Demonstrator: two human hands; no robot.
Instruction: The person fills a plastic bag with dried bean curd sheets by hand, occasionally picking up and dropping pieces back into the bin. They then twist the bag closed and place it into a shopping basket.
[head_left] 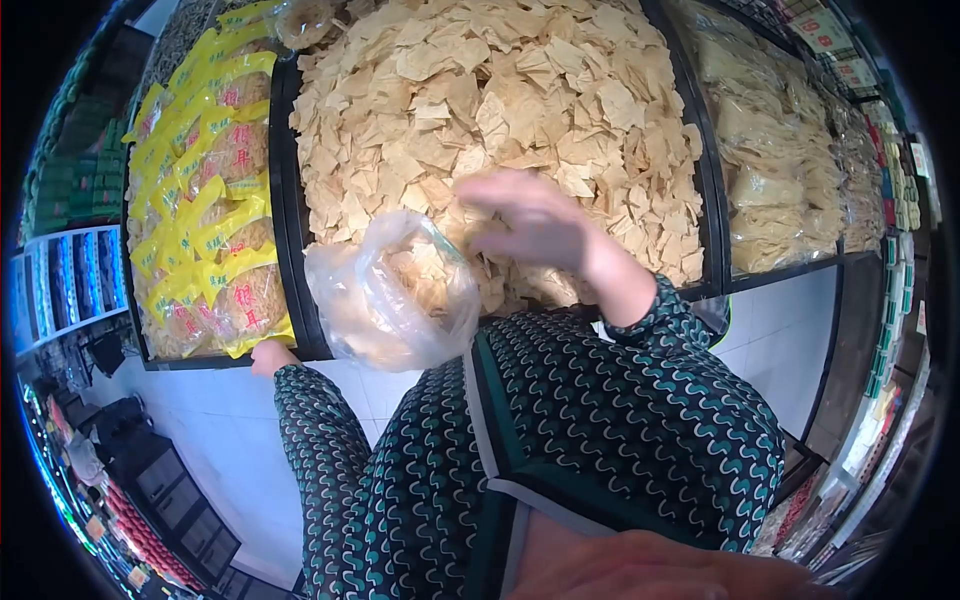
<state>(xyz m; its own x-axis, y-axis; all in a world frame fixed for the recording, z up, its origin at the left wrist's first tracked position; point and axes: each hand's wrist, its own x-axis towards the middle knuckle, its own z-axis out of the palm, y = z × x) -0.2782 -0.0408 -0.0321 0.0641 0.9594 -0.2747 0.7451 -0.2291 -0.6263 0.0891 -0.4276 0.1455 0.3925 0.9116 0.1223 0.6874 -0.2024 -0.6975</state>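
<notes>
My right hand [530, 218] is blurred by motion above a bin of thin, pale tan dried flakes [490, 90] that look like broken tofu skin. Its fingers stretch to the left, thumb side apart, and nothing shows in them. Just left of it, a clear plastic bag [350, 315] stands with its mouth open at the front of the bin, partly filled with the same flakes. My left hand [271, 357] is at the front edge of the neighbouring bin, below the yellow packets [235, 215]; its fingers are mostly hidden.
Black dividers [287, 190] separate the bins. To the right lie clear packs of dried yellowish food [780, 160]. A blue-white rack [70, 285] stands at the left, dark cabinets [180, 490] at lower left, and stocked shelves [890, 330] along the right.
</notes>
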